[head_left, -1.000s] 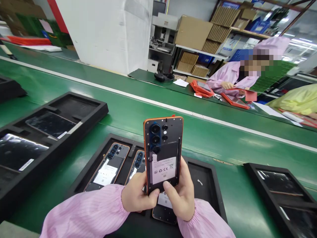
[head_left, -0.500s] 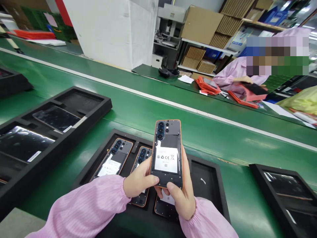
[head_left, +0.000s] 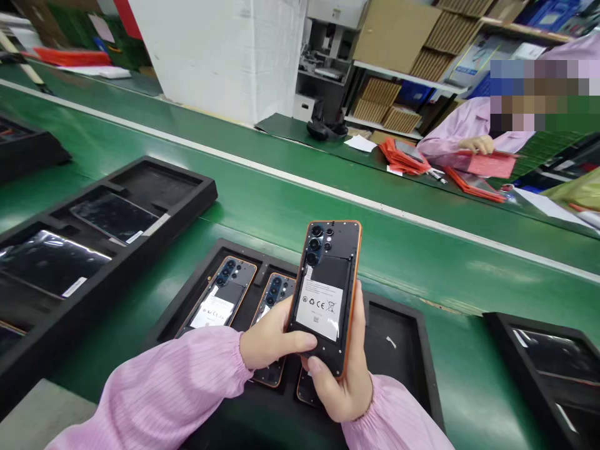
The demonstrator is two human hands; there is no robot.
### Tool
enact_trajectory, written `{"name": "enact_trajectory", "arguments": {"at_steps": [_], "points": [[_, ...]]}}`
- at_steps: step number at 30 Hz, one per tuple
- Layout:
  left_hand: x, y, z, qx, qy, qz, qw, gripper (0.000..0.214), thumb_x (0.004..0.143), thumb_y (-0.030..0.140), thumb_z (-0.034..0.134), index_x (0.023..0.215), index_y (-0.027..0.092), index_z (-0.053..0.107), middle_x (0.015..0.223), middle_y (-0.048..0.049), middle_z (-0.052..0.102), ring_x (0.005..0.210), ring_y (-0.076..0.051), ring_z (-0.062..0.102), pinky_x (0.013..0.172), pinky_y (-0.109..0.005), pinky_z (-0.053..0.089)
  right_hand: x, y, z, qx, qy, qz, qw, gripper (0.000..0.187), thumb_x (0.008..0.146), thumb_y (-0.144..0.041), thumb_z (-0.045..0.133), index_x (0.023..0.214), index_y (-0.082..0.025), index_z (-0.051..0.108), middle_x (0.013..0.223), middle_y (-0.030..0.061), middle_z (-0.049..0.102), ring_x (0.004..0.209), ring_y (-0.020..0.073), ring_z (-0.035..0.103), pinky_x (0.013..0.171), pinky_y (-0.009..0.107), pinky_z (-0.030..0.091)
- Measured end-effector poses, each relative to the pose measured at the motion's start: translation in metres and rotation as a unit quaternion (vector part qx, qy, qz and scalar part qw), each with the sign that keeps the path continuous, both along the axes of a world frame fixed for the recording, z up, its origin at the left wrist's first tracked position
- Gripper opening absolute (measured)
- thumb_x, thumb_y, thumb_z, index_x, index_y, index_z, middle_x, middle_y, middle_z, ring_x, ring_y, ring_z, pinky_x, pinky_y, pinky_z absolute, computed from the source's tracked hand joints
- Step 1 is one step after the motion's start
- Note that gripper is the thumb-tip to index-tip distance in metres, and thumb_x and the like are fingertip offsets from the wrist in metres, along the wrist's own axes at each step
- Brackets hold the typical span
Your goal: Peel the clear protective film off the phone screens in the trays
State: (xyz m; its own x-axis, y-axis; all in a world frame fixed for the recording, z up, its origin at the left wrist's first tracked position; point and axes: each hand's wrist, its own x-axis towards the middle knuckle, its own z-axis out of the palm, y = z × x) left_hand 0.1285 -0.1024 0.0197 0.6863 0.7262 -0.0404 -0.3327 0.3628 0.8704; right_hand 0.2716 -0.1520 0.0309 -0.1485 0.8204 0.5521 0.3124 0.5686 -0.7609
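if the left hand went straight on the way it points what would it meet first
The phone: the left hand already touches it, thumb across its lower end. Beyond that, probably the right hand, though depth is unclear.

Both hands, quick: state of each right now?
Left hand: closed on the slim, orange-framed black phone with a white label.
Right hand: closed on the same phone's lower right.

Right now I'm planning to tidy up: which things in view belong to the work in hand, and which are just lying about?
In hand:
- orange-edged phone, held in the left hand and right hand
- other phones
- black tray holding them

Apparently just lying about:
- white scrap in the tray
- white paper, far side
- cardboard box, shelf
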Motion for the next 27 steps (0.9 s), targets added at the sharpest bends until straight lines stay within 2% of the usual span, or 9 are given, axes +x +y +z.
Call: {"name": "enact_trajectory", "arguments": {"at_steps": [4,6,9,11,15,19,23,27], "points": [[0.001,0.001,-0.002,0.004,0.005,0.018,1.000,0.047,0.068,0.023,0.070,0.112,0.014,0.056,0.112,-0.0103,0.067,0.103,-0.025,0.063,0.090,-0.037,0.050,-0.001,0.002,0.002,0.010,0.017,0.015,1.000,0.084,0.093,-0.026,0.050,0.156,-0.016,-0.003,0.158,0.0091,0.025,0.142,0.0277,0.034,0.112,0.043,0.042],[0.002,0.001,-0.004,-0.007,-0.001,0.018,1.000,0.049,0.068,0.025,0.069,0.114,0.014,0.056,0.110,-0.0108,0.067,0.099,-0.025,0.064,0.085,-0.036,0.051,-0.002,0.002,0.002,0.007,0.022,0.019,1.000,0.083,0.094,-0.026,0.049,0.156,-0.016,-0.004,0.158,0.0078,0.025,0.142,0.0257,0.033,0.113,0.040,0.041],[0.002,0.000,-0.007,-0.046,-0.014,-0.014,0.999,0.056,0.069,0.029,0.069,0.121,0.014,0.053,0.105,-0.0117,0.068,0.073,-0.022,0.066,0.063,-0.034,0.052,-0.003,0.002,0.003,0.012,0.026,0.016,0.999,0.080,0.096,-0.030,0.047,0.156,-0.016,-0.004,0.158,0.0077,0.026,0.142,0.0246,0.033,0.114,0.039,0.039],[0.002,0.000,-0.006,-0.067,-0.023,-0.031,0.997,0.057,0.069,0.030,0.067,0.122,0.013,0.052,0.103,-0.0117,0.068,0.062,-0.020,0.063,0.056,-0.032,0.049,-0.005,0.002,0.002,0.013,0.028,0.011,0.999,0.080,0.097,-0.033,0.047,0.156,-0.016,-0.003,0.157,0.0086,0.028,0.142,0.0253,0.034,0.115,0.040,0.037],[0.003,0.001,-0.002,-0.099,-0.040,-0.011,0.994,0.051,0.062,0.025,0.066,0.111,0.011,0.058,0.099,-0.0106,0.068,0.077,-0.021,0.065,0.065,-0.028,0.048,-0.006,0.001,-0.002,-0.024,0.047,-0.003,0.999,0.091,0.093,-0.043,0.056,0.156,-0.019,-0.004,0.154,0.0123,0.032,0.137,0.0301,0.041,0.113,0.049,0.039],[0.003,0.002,0.002,-0.152,-0.037,-0.024,0.987,0.051,0.058,0.027,0.067,0.106,0.012,0.059,0.092,-0.0092,0.068,0.075,-0.019,0.064,0.060,-0.021,0.046,-0.004,-0.001,-0.009,-0.073,0.058,-0.021,0.995,0.107,0.084,-0.054,0.068,0.156,-0.024,-0.006,0.151,0.0153,0.035,0.130,0.0353,0.048,0.108,0.057,0.042],[0.002,0.002,0.002,-0.167,-0.027,-0.029,0.985,0.052,0.056,0.029,0.067,0.105,0.011,0.059,0.088,-0.0083,0.068,0.067,-0.015,0.061,0.057,-0.020,0.046,-0.003,-0.002,-0.010,-0.086,0.060,-0.031,0.994,0.112,0.080,-0.057,0.072,0.156,-0.026,-0.004,0.150,0.0157,0.036,0.129,0.0360,0.050,0.106,0.057,0.044],[0.001,0.003,0.002,-0.164,-0.026,-0.027,0.986,0.053,0.057,0.028,0.066,0.106,0.010,0.060,0.090,-0.0091,0.068,0.068,-0.015,0.062,0.056,-0.019,0.045,-0.003,0.000,-0.008,-0.080,0.057,-0.032,0.995,0.111,0.080,-0.056,0.072,0.156,-0.025,-0.003,0.151,0.0147,0.035,0.131,0.0343,0.048,0.106,0.053,0.045]]}}
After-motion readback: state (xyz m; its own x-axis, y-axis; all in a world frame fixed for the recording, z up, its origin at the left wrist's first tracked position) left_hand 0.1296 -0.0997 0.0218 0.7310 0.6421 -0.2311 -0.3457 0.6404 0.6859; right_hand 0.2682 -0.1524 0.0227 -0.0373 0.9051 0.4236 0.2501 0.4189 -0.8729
